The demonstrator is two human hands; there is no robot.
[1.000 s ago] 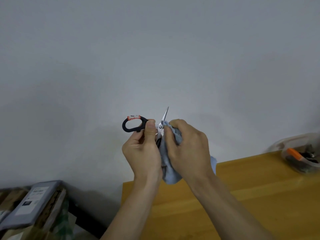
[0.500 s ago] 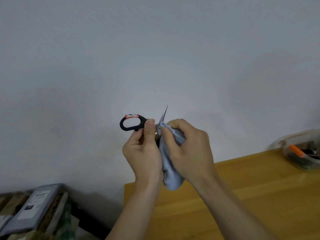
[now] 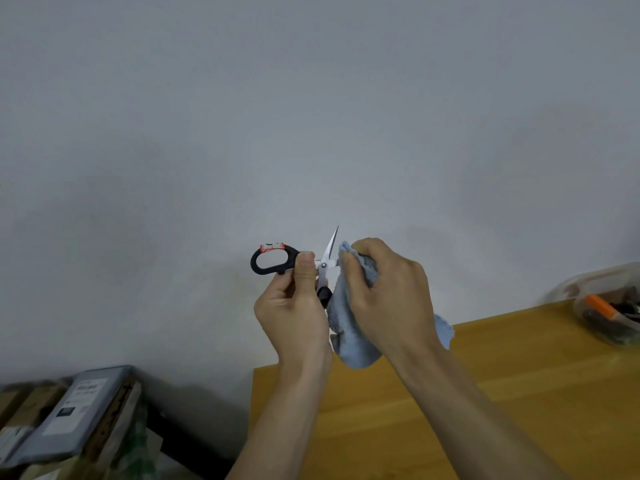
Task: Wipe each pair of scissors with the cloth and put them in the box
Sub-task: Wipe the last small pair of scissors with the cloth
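A: So, what changed?

B: My right hand (image 3: 388, 292), clutching the blue cloth (image 3: 349, 327), has slid along one blade, baring the pivot it covered a second ago.

A: And the scissors (image 3: 323, 265)?

B: Pinched in my left hand (image 3: 294, 306), blades splayed, above the table (image 3: 519, 393). Wiping continues; the box (image 3: 602, 306) waits far right.
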